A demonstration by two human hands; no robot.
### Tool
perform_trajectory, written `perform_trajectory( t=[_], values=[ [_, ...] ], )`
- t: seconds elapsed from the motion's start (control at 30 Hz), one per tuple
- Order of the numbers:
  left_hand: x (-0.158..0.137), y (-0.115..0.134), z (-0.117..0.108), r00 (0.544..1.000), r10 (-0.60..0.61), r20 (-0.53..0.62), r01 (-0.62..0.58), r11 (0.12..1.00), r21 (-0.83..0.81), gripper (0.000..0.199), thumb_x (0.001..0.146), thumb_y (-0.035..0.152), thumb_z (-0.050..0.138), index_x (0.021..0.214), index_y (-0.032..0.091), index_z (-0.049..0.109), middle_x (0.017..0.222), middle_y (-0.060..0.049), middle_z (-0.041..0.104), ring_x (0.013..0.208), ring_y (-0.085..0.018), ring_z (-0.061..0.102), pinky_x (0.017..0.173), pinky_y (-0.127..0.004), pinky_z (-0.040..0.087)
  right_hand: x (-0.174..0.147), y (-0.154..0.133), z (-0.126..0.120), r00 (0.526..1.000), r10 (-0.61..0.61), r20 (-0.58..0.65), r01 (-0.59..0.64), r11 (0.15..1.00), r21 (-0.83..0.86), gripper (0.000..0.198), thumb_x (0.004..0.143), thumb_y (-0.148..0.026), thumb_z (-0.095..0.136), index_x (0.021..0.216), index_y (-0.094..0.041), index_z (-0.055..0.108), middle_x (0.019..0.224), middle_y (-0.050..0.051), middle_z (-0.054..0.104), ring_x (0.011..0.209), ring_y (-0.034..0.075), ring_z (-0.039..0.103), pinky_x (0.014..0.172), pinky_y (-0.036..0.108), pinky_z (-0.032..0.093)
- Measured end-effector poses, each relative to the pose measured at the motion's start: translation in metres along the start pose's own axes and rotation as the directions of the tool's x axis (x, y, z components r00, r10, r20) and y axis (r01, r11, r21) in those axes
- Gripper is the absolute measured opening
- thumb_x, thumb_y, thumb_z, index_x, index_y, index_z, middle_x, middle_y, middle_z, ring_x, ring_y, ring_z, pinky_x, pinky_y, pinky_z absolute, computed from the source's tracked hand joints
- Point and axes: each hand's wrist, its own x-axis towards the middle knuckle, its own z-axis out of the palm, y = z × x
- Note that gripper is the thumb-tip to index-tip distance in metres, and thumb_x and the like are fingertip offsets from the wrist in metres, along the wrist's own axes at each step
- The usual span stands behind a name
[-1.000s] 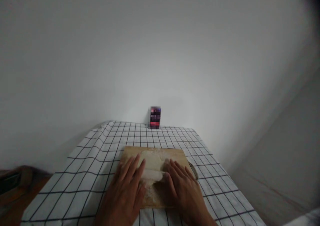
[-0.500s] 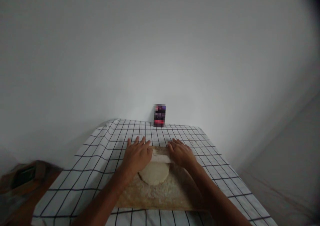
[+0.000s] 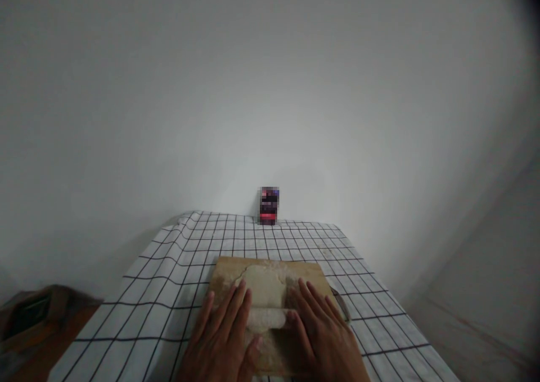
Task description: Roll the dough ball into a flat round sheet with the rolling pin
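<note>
Head view — left hand (image 3: 222, 340) and right hand (image 3: 323, 337) flat on rolling pin (image 3: 266, 318), near board (image 3: 223, 275) edge.

On the surface (image 3: 160, 292) lies a board (image 3: 223, 272) bearing dough (image 3: 264, 286), a rolling pin (image 3: 266, 318) across its near edge, a box (image 3: 269, 205) behind.

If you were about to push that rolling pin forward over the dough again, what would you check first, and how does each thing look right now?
1. Both palms on the pin: ok, left hand and right hand press flat on its two ends.
2. Dough ahead of the pin: ok, it lies flat just beyond it.
3. Dough within the board: ok, though its far edge is close to the board's far edge.
4. Flour on the board: ok, a dusting shows.
5. Board square on the cloth: ok.
6. Dough stuck to the pin: cannot tell.
</note>
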Motion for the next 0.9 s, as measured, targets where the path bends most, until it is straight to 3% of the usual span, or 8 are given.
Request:
perform_trajectory(
  t=[0.13,0.23,0.33,0.43,0.53,0.7,0.8,0.9],
  values=[
    [0.014,-0.006,0.016,0.993,-0.076,0.086,0.081,0.995,-0.052,0.05,0.107,0.045,0.046,0.148,0.022,0.063,0.149,-0.009,0.069,0.131,-0.03,0.07,0.122,-0.052,0.05,0.027,-0.001,-0.007,0.999,-0.016,-0.041,0.016,1.0,-0.005,0.049,0.112,-0.042,0.033,0.147,-0.032,0.066,0.165,0.003,0.052,0.157,0.03,0.042,0.128,0.06,0.036],
    [0.045,-0.016,0.03,0.951,-0.206,0.231,0.226,0.972,-0.065,0.04,0.108,0.035,0.043,0.127,0.022,0.077,0.133,-0.01,0.079,0.127,-0.03,0.073,0.121,-0.055,0.051,0.062,-0.003,-0.016,1.0,-0.011,0.01,0.011,0.999,-0.032,0.048,0.112,-0.038,0.031,0.137,-0.029,0.072,0.157,0.006,0.062,0.153,0.031,0.048,0.127,0.062,0.035],
    [0.076,-0.028,0.039,0.903,-0.252,0.348,0.281,0.959,-0.034,0.037,0.105,0.024,0.046,0.12,0.018,0.079,0.134,-0.014,0.077,0.13,-0.031,0.071,0.117,-0.054,0.053,0.092,-0.002,-0.02,0.997,0.009,0.081,-0.002,0.997,-0.082,0.047,0.113,-0.036,0.031,0.137,-0.025,0.071,0.153,0.011,0.065,0.15,0.031,0.052,0.121,0.059,0.042],
    [0.086,-0.033,0.042,0.88,-0.272,0.39,0.299,0.954,-0.008,0.036,0.101,0.02,0.049,0.124,0.015,0.077,0.14,-0.016,0.074,0.137,-0.034,0.066,0.12,-0.059,0.049,0.101,-0.001,-0.022,0.993,-0.005,0.114,0.02,0.991,-0.133,0.045,0.113,-0.031,0.033,0.137,-0.024,0.07,0.153,0.013,0.065,0.148,0.031,0.055,0.117,0.055,0.048],
    [0.07,-0.026,0.035,0.917,-0.241,0.318,0.262,0.965,-0.025,0.04,0.103,0.02,0.045,0.131,0.013,0.074,0.142,-0.017,0.072,0.14,-0.033,0.063,0.122,-0.059,0.047,0.08,-0.004,-0.021,0.995,-0.031,0.098,0.044,0.991,-0.129,0.047,0.112,-0.03,0.032,0.139,-0.024,0.07,0.155,0.013,0.063,0.148,0.031,0.054,0.119,0.056,0.045],
    [0.022,-0.002,0.004,0.986,-0.114,0.12,0.114,0.993,0.0,0.046,0.107,0.03,0.044,0.145,0.014,0.064,0.156,-0.013,0.063,0.146,-0.029,0.058,0.12,-0.054,0.052,0.013,-0.001,-0.002,0.999,-0.048,0.0,0.048,0.999,-0.008,0.055,0.112,-0.036,0.025,0.154,-0.032,0.06,0.161,0.001,0.056,0.154,0.027,0.047,0.128,0.058,0.038],
    [0.008,0.005,-0.013,0.993,-0.049,0.108,0.047,0.999,0.025,0.051,0.106,0.038,0.048,0.151,0.018,0.059,0.16,-0.01,0.058,0.146,-0.029,0.059,0.115,-0.05,0.058,-0.016,0.009,0.013,0.997,-0.08,-0.017,0.081,0.997,0.019,0.055,0.109,-0.045,0.031,0.158,-0.04,0.054,0.163,-0.005,0.05,0.152,0.031,0.048,0.126,0.059,0.043],
    [0.006,0.004,-0.02,0.991,-0.053,0.127,0.053,0.999,0.007,0.051,0.105,0.038,0.049,0.152,0.022,0.059,0.16,-0.009,0.059,0.143,-0.028,0.061,0.112,-0.046,0.06,-0.025,0.014,0.019,0.993,-0.121,-0.005,0.121,0.992,0.039,0.054,0.109,-0.045,0.034,0.16,-0.044,0.051,0.162,-0.007,0.05,0.15,0.03,0.051,0.123,0.056,0.049]
  ],
)
